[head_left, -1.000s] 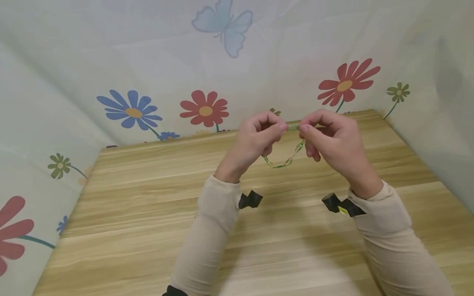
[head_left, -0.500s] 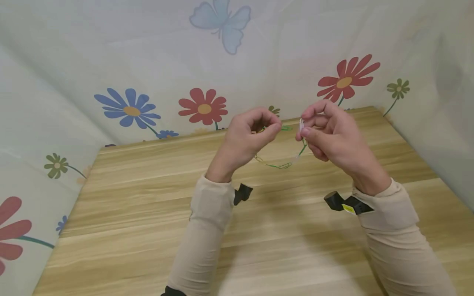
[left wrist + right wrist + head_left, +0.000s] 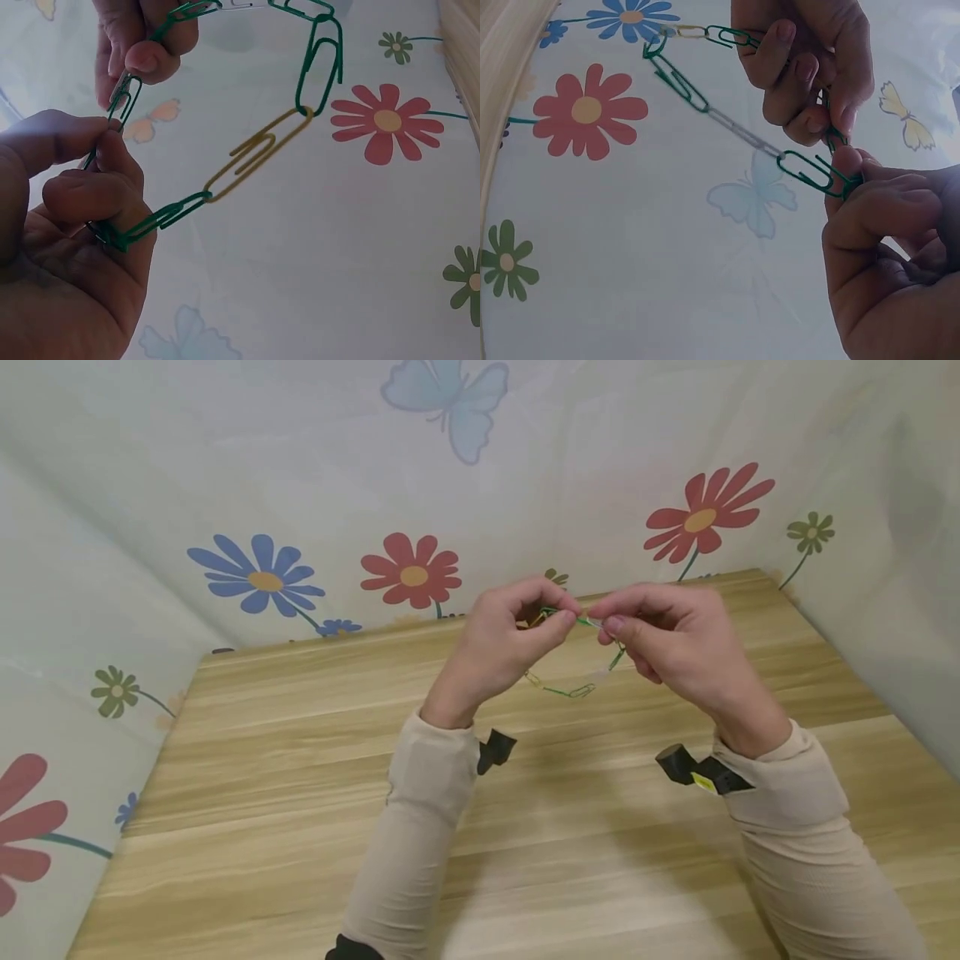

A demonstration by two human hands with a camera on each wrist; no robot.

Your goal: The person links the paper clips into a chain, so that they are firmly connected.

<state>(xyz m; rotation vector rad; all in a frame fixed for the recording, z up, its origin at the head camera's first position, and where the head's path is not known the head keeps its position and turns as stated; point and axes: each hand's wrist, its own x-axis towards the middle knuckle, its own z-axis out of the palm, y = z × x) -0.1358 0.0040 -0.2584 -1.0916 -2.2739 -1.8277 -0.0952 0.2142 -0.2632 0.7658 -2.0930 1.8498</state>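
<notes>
A chain of linked paper clips, green, yellow and white, hangs in a loop between the two hands above the table. My left hand pinches a green paper clip at one end between thumb and forefinger. Opposite it, my right hand pinches a white paper clip, whose tip meets the green one; whether they are hooked together cannot be told. A yellow clip shows along the loop in the left wrist view, a white clip in the right wrist view. Fingers hide parts of the chain.
Below the hands lies a wood-grain table. A pale cloth backdrop printed with flowers and a butterfly stands behind and at both sides. Black wrist cameras sit on the cuffs.
The hands first drew apart, with the white clip turned upright in the right fingers. Now they are close together again, and the white clip lies tilted against the green clip.
</notes>
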